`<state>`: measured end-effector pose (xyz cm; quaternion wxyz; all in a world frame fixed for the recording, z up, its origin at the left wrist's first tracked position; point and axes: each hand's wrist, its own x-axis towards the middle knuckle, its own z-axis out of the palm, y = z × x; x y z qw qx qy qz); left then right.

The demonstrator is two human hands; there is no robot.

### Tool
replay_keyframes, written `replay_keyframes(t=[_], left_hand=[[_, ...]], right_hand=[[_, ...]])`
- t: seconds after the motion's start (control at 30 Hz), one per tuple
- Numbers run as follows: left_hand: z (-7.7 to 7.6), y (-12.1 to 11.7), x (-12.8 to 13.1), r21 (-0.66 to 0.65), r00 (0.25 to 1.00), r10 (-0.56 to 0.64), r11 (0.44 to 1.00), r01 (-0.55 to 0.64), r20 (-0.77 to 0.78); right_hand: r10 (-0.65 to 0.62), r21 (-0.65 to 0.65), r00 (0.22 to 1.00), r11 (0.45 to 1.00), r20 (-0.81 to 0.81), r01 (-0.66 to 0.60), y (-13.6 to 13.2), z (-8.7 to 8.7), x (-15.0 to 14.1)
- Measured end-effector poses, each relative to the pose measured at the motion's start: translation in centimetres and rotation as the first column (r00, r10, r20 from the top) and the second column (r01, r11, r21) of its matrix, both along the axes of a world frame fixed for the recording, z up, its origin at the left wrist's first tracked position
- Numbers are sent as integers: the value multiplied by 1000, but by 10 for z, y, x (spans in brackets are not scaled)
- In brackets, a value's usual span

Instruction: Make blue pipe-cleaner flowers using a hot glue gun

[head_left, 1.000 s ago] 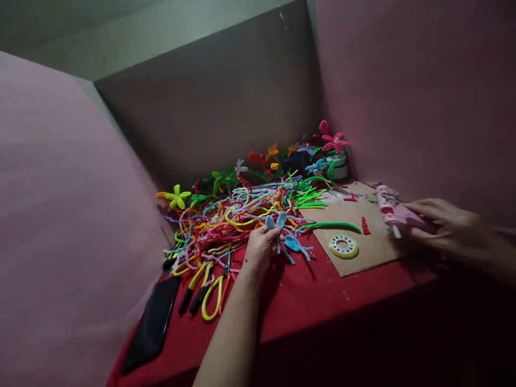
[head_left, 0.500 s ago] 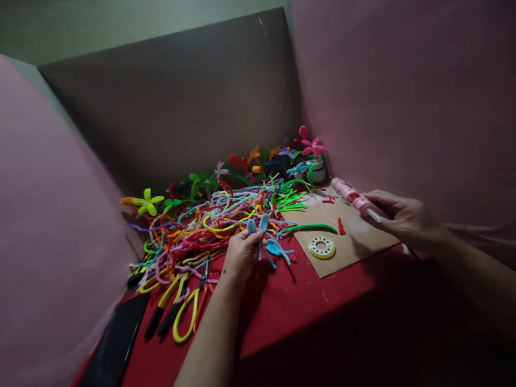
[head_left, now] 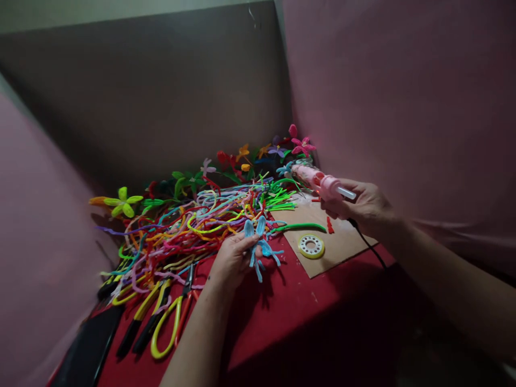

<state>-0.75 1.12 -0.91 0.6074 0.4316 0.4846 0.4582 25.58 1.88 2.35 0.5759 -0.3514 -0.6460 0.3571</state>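
Between the thumb and fingers of my left hand (head_left: pixel 234 259) are light blue pipe-cleaner petals (head_left: pixel 266 249), with loops standing up and loose ends hanging down. My right hand (head_left: pixel 363 207) is wrapped round a pink hot glue gun (head_left: pixel 316 180); a clear glue stick (head_left: pixel 346 192) pokes out of its back end and a dark cord runs down from it. The gun's nozzle points away towards the flowers at the back. Below the gun lies a brown cardboard sheet (head_left: pixel 342 247) bearing a yellow-rimmed tape roll (head_left: pixel 311 246) and a green pipe-cleaner piece (head_left: pixel 302 227).
A tangled heap of coloured pipe cleaners (head_left: pixel 173 231) covers the left and middle of the red table (head_left: pixel 274 328). Finished flowers (head_left: pixel 123 202) line the back. Yellow-handled scissors (head_left: pixel 167 328), black-and-yellow pliers (head_left: pixel 141 317) and a black flat object (head_left: pixel 91 344) lie front left. Pink cloth (head_left: pixel 403 107) hangs at the right.
My right hand has raised the glue gun and moved it left, towards the back. My left hand still grips the blue petals, now turned slightly. The whole view has shifted a little.
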Motion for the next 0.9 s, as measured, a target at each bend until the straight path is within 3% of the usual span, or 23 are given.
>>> replay_keyframes(t=[0.13, 0.23, 0.4, 0.53, 0.7, 0.9], left_hand=[[0, 3, 7, -4, 987, -153, 988, 153, -50], [4, 7, 18, -19, 978, -193, 981, 192, -73], [8, 18, 40, -16, 964, -194, 981, 194, -180], [5, 25, 54, -41, 923, -236, 971, 235, -303], [-5, 31, 61, -80, 893, -259, 966, 247, -367], [-4, 31, 46, -37, 903, -196, 980, 197, -383]], right_hand=[[-220, 106, 938, 974, 268, 199, -1, -27, 48], [-386, 200, 786, 922, 482, 331, 3, -50, 77], [-433, 345, 494, 901, 755, 262, 19, -75, 90], [-402, 333, 348, 911, 847, 242, 24, -78, 91], [-334, 264, 315, 933, 888, 245, 14, -73, 95], [-326, 260, 301, 935, 896, 239, 14, -71, 92]])
